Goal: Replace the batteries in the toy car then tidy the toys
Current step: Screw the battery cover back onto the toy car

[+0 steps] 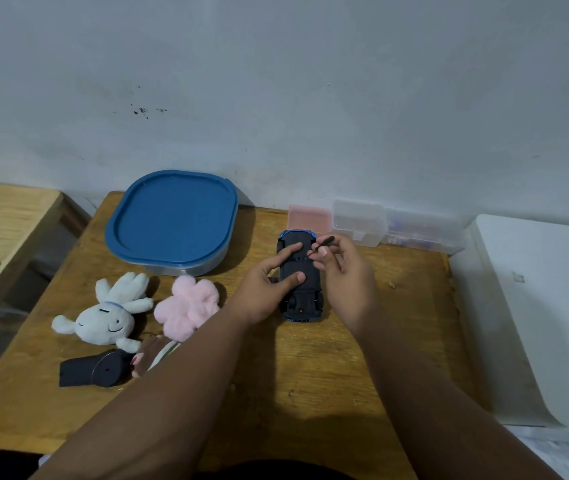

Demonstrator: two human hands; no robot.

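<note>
I have the car [299, 277] lying belly-up on the table [311, 375], toward the far right part of the top, just short of the clear boxes [359, 221] along the far edge. Its long axis runs from the near edge to the far edge, straight away from me.

My left hand [269, 285] comes in from the car's left side and presses flat on the underside, fingers spread, pinning it, not wrapped round it.

My right hand [342, 268] sits on the car's right side, fingers pinched on a thin dark tool [321, 244], probably a small screwdriver. Its tip slants down and left onto the underside near the far half of the car, just beside my left forefinger.

I judge the battery-cover screw is there, though I can't make it out. The tool must stay square to the underside while the left hand stops the car from twisting.
</note>
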